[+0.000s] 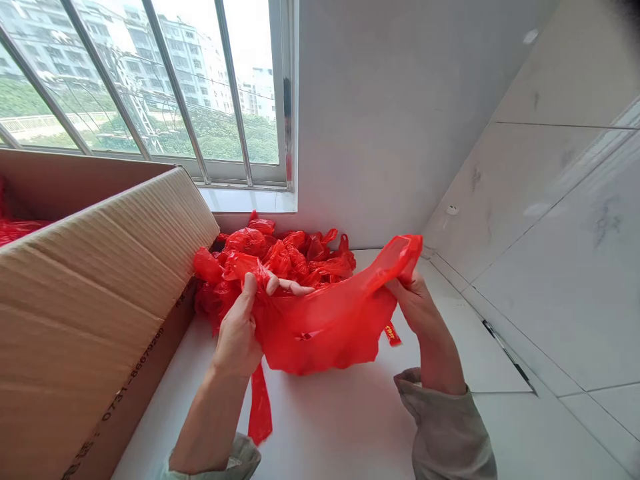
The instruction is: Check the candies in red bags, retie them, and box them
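A red plastic bag [327, 327] is stretched between my two hands above the white surface. My left hand [245, 323] grips its left end, with the thumb up and the other fingers reaching along the bag's upper edge. At the right end, my right hand [410, 297] is closed on a handle of the bag, its fingertips partly covered by the plastic. A red strip of plastic [261, 407] hangs below my left hand. Behind the bag lies a pile of bunched red plastic bags [285, 253]. A small red packet with yellow print [393, 334] shows under the bag's right side.
A large open cardboard box [100, 260] stands on the left, with red plastic [23, 230] inside. A barred window [150, 87] is behind it. The white surface [340, 427] meets a grey wall [370, 120] at the back and a tiled wall [560, 220] on the right.
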A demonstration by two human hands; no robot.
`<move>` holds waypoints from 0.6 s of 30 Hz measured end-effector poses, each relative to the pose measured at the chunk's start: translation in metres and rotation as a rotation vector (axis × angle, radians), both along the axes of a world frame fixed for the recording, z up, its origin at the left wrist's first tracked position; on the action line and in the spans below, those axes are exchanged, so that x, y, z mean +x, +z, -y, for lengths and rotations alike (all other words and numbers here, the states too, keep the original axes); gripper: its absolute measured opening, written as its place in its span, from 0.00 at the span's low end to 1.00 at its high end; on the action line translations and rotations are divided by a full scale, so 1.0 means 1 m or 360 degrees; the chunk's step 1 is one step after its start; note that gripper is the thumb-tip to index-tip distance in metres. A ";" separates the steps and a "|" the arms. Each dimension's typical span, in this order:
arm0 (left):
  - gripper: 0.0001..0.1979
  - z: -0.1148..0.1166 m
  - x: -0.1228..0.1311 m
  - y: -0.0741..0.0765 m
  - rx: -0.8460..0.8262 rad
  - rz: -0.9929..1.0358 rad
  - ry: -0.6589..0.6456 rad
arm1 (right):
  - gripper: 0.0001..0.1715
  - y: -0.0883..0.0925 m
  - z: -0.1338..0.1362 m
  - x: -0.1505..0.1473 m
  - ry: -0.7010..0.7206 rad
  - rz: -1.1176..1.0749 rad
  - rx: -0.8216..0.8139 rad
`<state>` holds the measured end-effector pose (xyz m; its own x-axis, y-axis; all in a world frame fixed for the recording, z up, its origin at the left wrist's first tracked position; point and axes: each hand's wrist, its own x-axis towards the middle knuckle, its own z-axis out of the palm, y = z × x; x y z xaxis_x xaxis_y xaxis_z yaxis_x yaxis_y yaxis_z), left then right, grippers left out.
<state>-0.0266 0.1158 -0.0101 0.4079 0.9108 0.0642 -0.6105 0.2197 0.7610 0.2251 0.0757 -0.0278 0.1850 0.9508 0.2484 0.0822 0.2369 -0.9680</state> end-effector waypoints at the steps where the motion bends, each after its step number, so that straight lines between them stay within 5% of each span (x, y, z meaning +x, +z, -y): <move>1: 0.21 -0.001 -0.001 -0.001 0.0022 -0.0042 -0.0006 | 0.22 -0.003 -0.006 -0.003 -0.0117 -0.0177 -0.0046; 4: 0.25 -0.004 -0.003 -0.005 0.0123 -0.0246 0.0020 | 0.22 -0.013 -0.022 -0.009 -0.0403 -0.0476 -0.0199; 7: 0.23 -0.007 -0.010 -0.010 0.0376 -0.0679 0.0086 | 0.22 -0.023 -0.032 -0.008 -0.0454 -0.0460 -0.0303; 10: 0.18 -0.009 -0.025 -0.012 0.0778 -0.1220 -0.0227 | 0.22 -0.028 -0.033 -0.001 -0.0372 -0.0393 -0.0363; 14: 0.52 -0.012 -0.042 -0.011 0.1188 -0.1521 -0.0538 | 0.19 -0.025 -0.030 0.007 -0.0289 -0.0420 -0.0370; 18: 0.55 -0.009 -0.032 -0.010 0.1466 -0.1837 -0.0597 | 0.14 -0.018 -0.029 0.000 -0.0171 -0.0524 -0.0356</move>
